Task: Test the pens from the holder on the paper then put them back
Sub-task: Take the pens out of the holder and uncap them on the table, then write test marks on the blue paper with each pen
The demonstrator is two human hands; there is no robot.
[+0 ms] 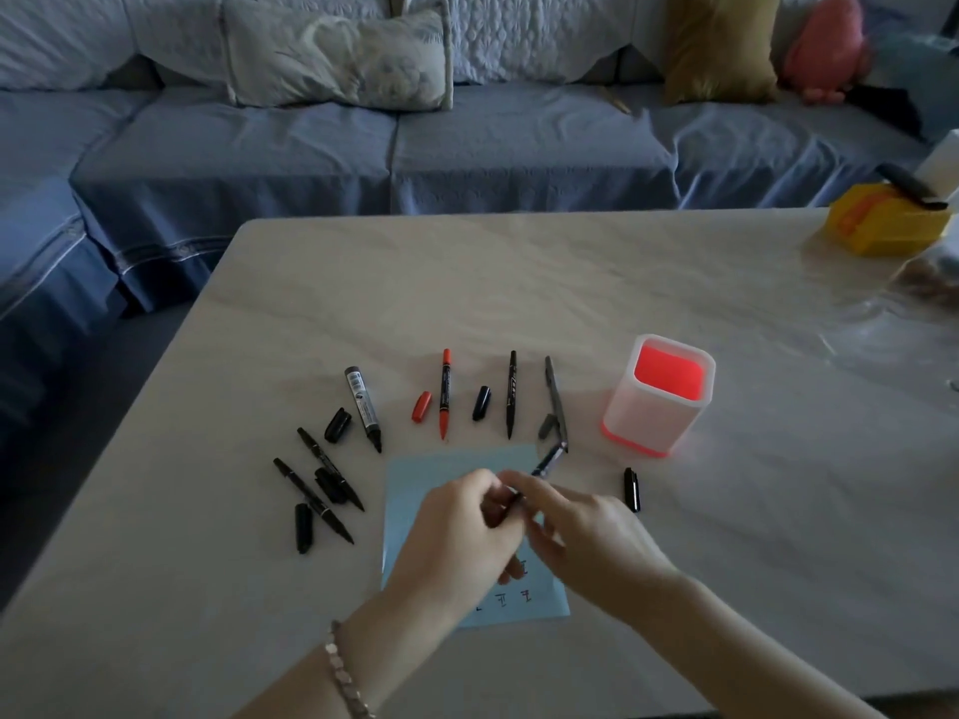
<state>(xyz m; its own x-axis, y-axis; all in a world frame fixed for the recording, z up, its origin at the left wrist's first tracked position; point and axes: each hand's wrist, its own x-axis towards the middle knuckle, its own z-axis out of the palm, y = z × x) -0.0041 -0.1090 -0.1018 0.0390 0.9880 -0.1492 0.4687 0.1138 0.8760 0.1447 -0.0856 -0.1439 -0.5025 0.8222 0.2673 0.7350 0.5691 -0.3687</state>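
1. The left hand (456, 526) and right hand (586, 531) both pinch one pen (547, 463) just above the paper (415, 480); I cannot tell whether they are capping or uncapping it.
2. Work straight along the barrel, keeping the tip off the fingers.
3. The holder (659, 402) stands near, to the right on the worktop (519, 282).

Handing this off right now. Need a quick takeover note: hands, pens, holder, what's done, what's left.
Left hand and right hand: fingers of both grip one dark pen over the blue paper; I cannot tell if it is being capped or uncapped.
Holder: stands right of the paper, no pens showing in it.
Six pens lie on the table behind and left of the paper, the red pen among them, loose caps beside them. One black cap lies right of the paper.
Done: written marks on the paper.
Left: finish testing, cap the pens, return all to the holder.
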